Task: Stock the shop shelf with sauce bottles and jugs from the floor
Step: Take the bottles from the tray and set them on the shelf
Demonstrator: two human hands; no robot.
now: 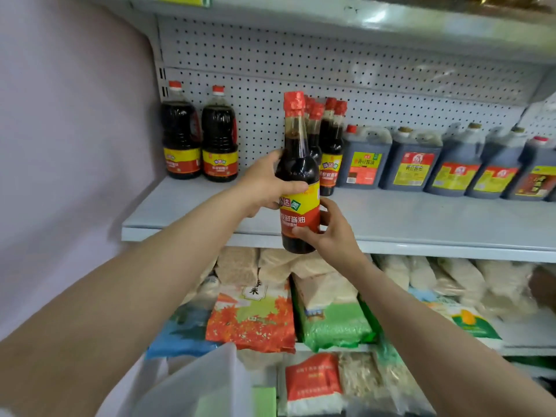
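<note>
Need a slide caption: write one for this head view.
Both hands, left hand and right hand, hold a sauce bottle before the shelf.

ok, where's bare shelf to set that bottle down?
Free: the gap between the two big round bottles and the slim bottle cluster, and the front strip of the shelf before the jugs. Crowded: the back row from the cluster rightward. Both hands hold the bottle.

Dark sauce bottle, red cap, yellow-red label, grey shelf
</note>
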